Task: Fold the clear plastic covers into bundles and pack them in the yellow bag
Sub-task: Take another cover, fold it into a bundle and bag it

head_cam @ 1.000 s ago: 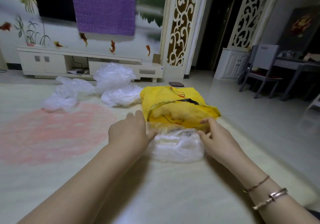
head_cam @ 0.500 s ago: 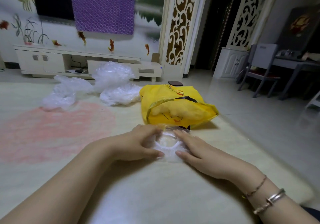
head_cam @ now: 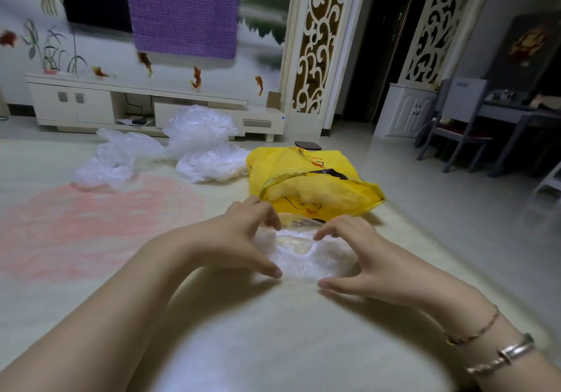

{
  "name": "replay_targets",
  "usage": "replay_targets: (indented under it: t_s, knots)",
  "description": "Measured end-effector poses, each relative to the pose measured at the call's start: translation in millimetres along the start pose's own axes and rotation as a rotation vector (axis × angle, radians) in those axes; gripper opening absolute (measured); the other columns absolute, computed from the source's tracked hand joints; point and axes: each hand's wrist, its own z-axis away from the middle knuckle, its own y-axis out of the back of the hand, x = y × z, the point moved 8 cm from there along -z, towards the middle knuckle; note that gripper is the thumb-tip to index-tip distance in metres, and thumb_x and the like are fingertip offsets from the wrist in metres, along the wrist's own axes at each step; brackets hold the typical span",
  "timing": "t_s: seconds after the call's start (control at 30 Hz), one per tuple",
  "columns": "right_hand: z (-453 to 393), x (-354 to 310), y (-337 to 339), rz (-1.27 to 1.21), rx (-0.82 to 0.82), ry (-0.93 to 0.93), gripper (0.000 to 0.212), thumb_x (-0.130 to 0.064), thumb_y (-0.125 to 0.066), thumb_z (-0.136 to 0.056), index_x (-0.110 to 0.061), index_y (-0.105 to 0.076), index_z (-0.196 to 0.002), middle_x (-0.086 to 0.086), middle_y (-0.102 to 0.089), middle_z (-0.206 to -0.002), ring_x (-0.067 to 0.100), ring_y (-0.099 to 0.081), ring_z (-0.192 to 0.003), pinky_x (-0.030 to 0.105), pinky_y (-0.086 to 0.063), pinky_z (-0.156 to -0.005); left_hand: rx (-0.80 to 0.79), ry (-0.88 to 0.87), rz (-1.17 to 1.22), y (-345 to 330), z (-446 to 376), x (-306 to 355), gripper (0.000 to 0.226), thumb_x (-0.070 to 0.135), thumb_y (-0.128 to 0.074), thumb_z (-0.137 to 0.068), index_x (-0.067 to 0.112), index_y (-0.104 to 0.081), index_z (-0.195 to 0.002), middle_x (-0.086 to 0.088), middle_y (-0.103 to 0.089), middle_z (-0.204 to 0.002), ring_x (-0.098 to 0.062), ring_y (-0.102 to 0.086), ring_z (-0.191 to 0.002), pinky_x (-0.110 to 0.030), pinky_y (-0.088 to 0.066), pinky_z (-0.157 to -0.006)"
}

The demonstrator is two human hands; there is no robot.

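Note:
A clear plastic cover [head_cam: 299,255] lies bunched on the pale carpet just in front of the yellow bag [head_cam: 306,179], whose mouth faces me and gapes open. My left hand [head_cam: 243,240] curls round the cover's left side, fingers on its top edge and thumb at its near edge. My right hand [head_cam: 358,258] curls round the right side in the same way. Between the two hands the plastic forms a small ring with a flat clear middle. More loose clear covers [head_cam: 200,145] lie heaped behind and left of the bag.
A pink patch [head_cam: 91,224] marks the carpet on the left. A low white TV cabinet [head_cam: 91,103] stands along the back wall. A dark flat object [head_cam: 308,145] lies on the floor behind the bag. Grey chair [head_cam: 458,124] and table stand at right on the tiled floor.
My hands came together from the sides of the wide bundle, squeezing it small, and have now spread slightly with fingers arched over the plastic. The bag has not moved.

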Motion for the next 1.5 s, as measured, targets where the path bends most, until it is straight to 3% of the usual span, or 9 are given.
replay_targets:
  t_s: [0.13, 0.33, 0.5, 0.67, 0.93, 1.17, 1.33, 1.43, 1.5]
  knots:
    - [2, 1, -8, 0.002, -0.05, -0.008, 0.031, -0.045, -0.062, -0.081, -0.037, -0.051, -0.109, -0.023, -0.048, -0.11, -0.001, -0.048, -0.109, 0.023, -0.044, -0.089, -0.043, 0.056, 0.028, -3, 2, -6, 0.051, 0.04, -0.082, -0.068, 0.033, -0.047, -0.103, 0.015, -0.044, -0.107, -0.009, -0.048, -0.101, -0.026, -0.045, -0.088]
    - [-2, -6, -2, 0.135, 0.194, 0.019, 0.005, -0.022, -0.053, -0.086, -0.025, -0.057, -0.087, -0.013, -0.057, -0.086, 0.007, -0.052, -0.083, 0.034, -0.047, -0.068, -0.08, 0.088, 0.015, -9, 4, -5, 0.056, 0.047, -0.084, -0.064, 0.034, -0.046, -0.103, 0.014, -0.047, -0.106, -0.008, -0.051, -0.098, -0.025, -0.047, -0.084]
    - [-3, 24, 10, -0.13, 0.247, -0.226, 0.021, -0.021, -0.053, -0.087, -0.019, -0.047, -0.067, -0.007, -0.045, -0.06, 0.007, -0.041, -0.059, 0.032, -0.035, -0.056, 0.0, 0.028, 0.016, -8, -1, 2, 0.027, 0.031, -0.069, -0.081, 0.027, -0.048, -0.096, 0.011, -0.051, -0.098, -0.01, -0.05, -0.086, -0.022, -0.043, -0.074]
    - [-2, 51, 10, -0.32, 0.281, -0.446, 0.026, -0.018, -0.049, -0.09, -0.007, -0.052, -0.067, -0.002, -0.058, -0.06, 0.011, -0.05, -0.059, 0.03, -0.04, -0.06, 0.128, 0.034, 0.01, -9, -12, 7, 0.021, 0.019, -0.047, -0.094, 0.021, -0.041, -0.074, 0.006, -0.051, -0.076, -0.007, -0.042, -0.066, -0.021, -0.033, -0.06]
    - [-3, 52, 0, 0.085, 0.295, -0.522, 0.035, -0.031, -0.04, -0.097, -0.014, -0.037, -0.067, 0.007, -0.052, -0.067, 0.032, -0.052, -0.073, 0.036, -0.025, -0.052, 0.341, 0.208, -0.101, -10, -10, -2, 0.032, 0.03, -0.039, -0.099, 0.017, -0.038, -0.069, -0.007, -0.052, -0.082, -0.031, -0.053, -0.084, -0.035, -0.034, -0.064]
    - [-10, 40, -4, 0.364, 0.202, -0.471, 0.02, -0.037, -0.039, -0.099, -0.018, -0.036, -0.093, 0.003, -0.058, -0.087, 0.031, -0.058, -0.086, 0.035, -0.032, -0.064, 0.356, 0.283, -0.483, -10, -5, -2, 0.016, 0.032, -0.036, -0.1, 0.018, -0.034, -0.092, -0.007, -0.058, -0.101, -0.032, -0.058, -0.095, -0.031, -0.034, -0.063]
    - [-8, 42, -4, 0.528, 0.164, -0.512, 0.034, -0.048, -0.034, -0.099, -0.016, -0.043, -0.107, 0.004, -0.048, -0.106, 0.027, -0.053, -0.1, 0.038, -0.039, -0.08, 0.349, 0.295, -0.614, -5, -4, 1, 0.01, 0.019, -0.04, -0.097, 0.018, -0.037, -0.107, -0.005, -0.057, -0.106, -0.031, -0.058, -0.098, -0.032, -0.027, -0.062]
    - [-6, 48, -6, 0.459, 0.113, -0.521, 0.031, -0.048, -0.04, -0.096, -0.018, -0.047, -0.092, 0.004, -0.043, -0.104, 0.026, -0.041, -0.106, 0.036, -0.038, -0.086, 0.403, 0.243, -0.625, 1, -2, 8, 0.015, 0.02, -0.042, -0.095, 0.019, -0.04, -0.11, -0.004, -0.05, -0.108, -0.029, -0.053, -0.097, -0.034, -0.031, -0.067]
    - [-7, 48, -5, 0.164, 0.155, -0.477, 0.027, -0.037, -0.052, -0.093, -0.017, -0.046, -0.076, 0.001, -0.045, -0.09, 0.019, -0.041, -0.093, 0.033, -0.036, -0.075, 0.485, 0.142, -0.479, 6, -2, 10, 0.02, 0.019, -0.045, -0.089, 0.019, -0.046, -0.11, -0.002, -0.049, -0.108, -0.028, -0.05, -0.095, -0.036, -0.039, -0.072]
